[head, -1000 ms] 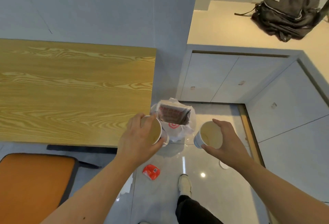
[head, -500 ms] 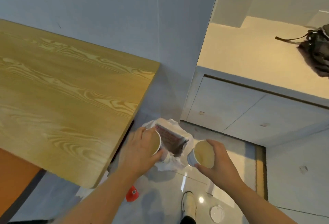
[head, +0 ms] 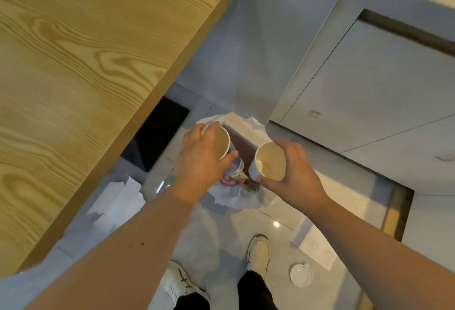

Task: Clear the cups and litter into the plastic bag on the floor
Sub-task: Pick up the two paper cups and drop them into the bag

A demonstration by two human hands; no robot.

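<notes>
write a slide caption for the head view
Left hand and right hand each hold a paper cup above the white plastic bag on the floor.

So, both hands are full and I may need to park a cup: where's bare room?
The table top is bare. Floor is free between bag and shoes. Crowded: paper left, lid right.

Both forearms are bare, no sleeves, watch or rings showing on the left hand (head: 199, 159) or right hand (head: 296, 174). At the frame's bottom: black trouser legs (head: 256, 293) and off-white lace-up sneakers (head: 259, 251) with dark laces.
</notes>
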